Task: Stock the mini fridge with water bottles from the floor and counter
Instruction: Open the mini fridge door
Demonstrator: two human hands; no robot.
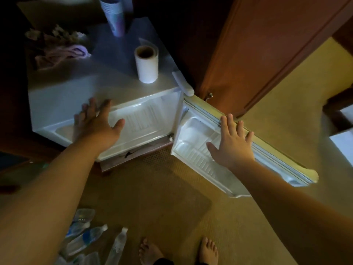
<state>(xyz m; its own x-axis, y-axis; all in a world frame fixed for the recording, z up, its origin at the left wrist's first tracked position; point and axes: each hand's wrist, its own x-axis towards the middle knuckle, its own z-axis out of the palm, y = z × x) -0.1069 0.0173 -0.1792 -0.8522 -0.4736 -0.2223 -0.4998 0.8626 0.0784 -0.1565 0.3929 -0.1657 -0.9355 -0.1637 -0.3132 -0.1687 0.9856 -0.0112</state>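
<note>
Fingers of both hands are spread and straight, gripping nothing: the left hand (pixel 95 125) hovers over the front top edge of the mini fridge (pixel 63 104), and the right hand (pixel 232 142) reaches to the open fridge door (pixel 200 150), fingertips at its upper rim. By my reading the stocking has hardly begun: the door stands wide, yet the white moulded door shelf shows no bottles, and the cabinet's inside is hidden from above. Water bottles (pixel 86 240), clear crinkly plastic with white caps and blue labels, lie in a loose heap on the beige carpet (pixel 172 207) near the bare feet. On the fridge's smooth pale top stand a paper roll (pixel 147 66) and a stack of cups (pixel 114 16); I cannot make out any bottle there
</note>
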